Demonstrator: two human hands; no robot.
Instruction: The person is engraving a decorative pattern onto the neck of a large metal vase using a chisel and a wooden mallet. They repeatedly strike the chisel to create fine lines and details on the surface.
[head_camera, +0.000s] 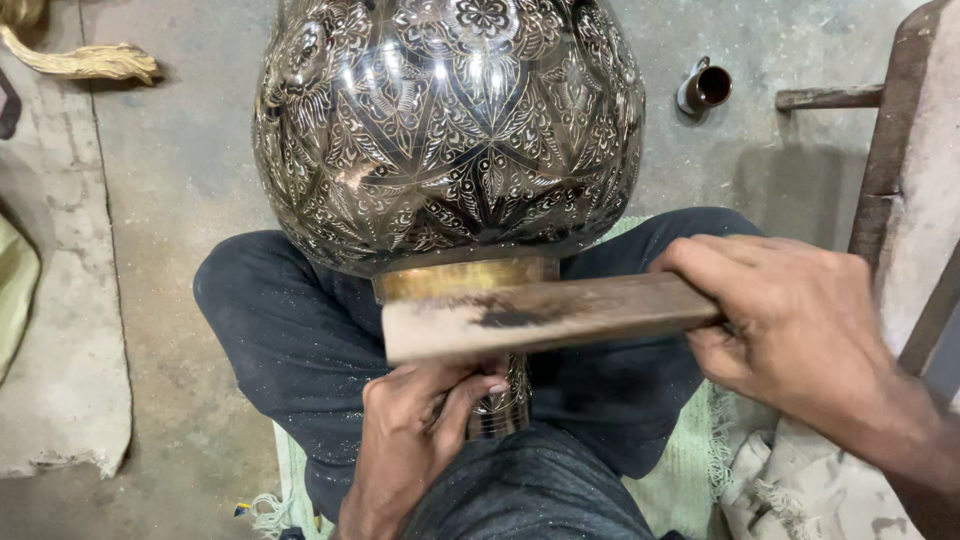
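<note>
A large dark metal vase (450, 130), engraved all over with flower patterns, lies across my lap with its round body pointing away. Its brass band (460, 278) sits just under the body. My right hand (800, 320) grips a flat wooden block (540, 315) held level above the vase's narrow neck (500, 405). My left hand (410, 450) is closed around something small against the neck, below the block; what it holds is hidden by the fingers. My legs in dark trousers (290, 340) are crossed under the vase.
A small metal cup (705, 88) lies on the concrete floor at the back right. A wooden frame (890, 150) stands at the right edge. A pale green mat (690, 470) lies under me, a brass piece (90, 62) at the top left.
</note>
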